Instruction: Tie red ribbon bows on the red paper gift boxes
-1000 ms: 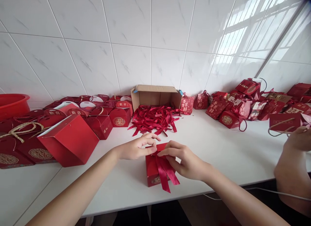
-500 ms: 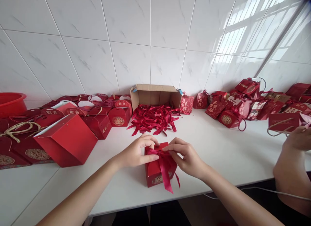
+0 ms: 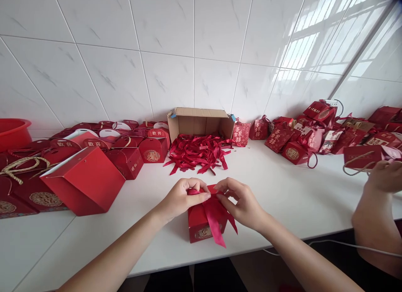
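Head view: a small red box stands upright on the white surface, close to the near edge and squarely before the person, a spot that presumably lets both forearms come in evenly. Over its top runs a crimson ribbon, one tail hanging down the front face past a gold emblem, another toward the right corner. Left hand: thumb and forefinger closed in a pinch on the ribbon at the box's top, other fingers curled loosely. Right hand: thumb and forefinger nearly together on the ribbon just beside the left fingertips, palm arched clear of the lid; exact contact of its pads partly hidden. Light fingertip holds seem to suit soft, slippery cloth; the box beneath likely serves as a steady base. Beyond, a heap of ribbons spills from a cardboard box lying with its open side forward, probably so single strips come easily to reach. To the left, a larger red box lies tilted with its pale open end up, in front of massed red boxes. To the right, a cluster of boxes and bags; farther right, a co-worker's hand beside a rope-handled red bag.
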A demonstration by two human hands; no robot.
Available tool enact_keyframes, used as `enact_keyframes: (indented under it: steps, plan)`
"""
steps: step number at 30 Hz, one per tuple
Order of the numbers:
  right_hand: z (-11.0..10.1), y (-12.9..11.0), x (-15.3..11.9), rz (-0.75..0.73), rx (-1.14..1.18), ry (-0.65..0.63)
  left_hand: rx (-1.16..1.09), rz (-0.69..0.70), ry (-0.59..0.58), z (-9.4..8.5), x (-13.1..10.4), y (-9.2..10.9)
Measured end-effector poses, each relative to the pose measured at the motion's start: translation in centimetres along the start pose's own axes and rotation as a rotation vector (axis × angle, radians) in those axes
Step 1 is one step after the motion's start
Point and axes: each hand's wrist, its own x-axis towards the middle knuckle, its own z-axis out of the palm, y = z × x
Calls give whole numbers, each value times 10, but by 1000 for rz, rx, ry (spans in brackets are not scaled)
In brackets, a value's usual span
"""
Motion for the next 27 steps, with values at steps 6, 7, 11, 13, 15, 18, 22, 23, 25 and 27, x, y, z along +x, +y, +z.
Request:
enact_keyframes:
  steps: [6, 7, 11, 13, 15, 18, 22, 23, 25, 27]
  plan:
    - [-2, 4, -3, 80, 84, -14, -25, -48, -21, -2, 1, -1]
    - [-2, 4, -3, 94, 93, -13, -15, -52, -25, -2, 0, -1]
    - [-2, 3, -5, 112, 117, 2, -33, -56, -25, -2, -2, -1]
    - [-2, 2, -5, 104, 118, -5, -82, -70, -14, 0, -3, -1]
    - [-2, 1, -5, 95, 109, -6, -140, -95, 14, 3, -4, -1]
    - [-3, 1, -5, 87, 97, 2, -177, -126, 41, 6, -4, -2]
    - [-4, 3, -7, 84, 96, 11, -127, -149, 28, 7, -3, -2]
    - [-4, 3, -7, 78, 96, 17, -117, -148, 31, 7, -3, -2]
    - [-4, 3, -8, 64, 95, 32, -104, -141, 33, 7, -3, -2]
    - [-4, 2, -8, 56, 96, 47, -93, -136, 29, 7, -3, -2]
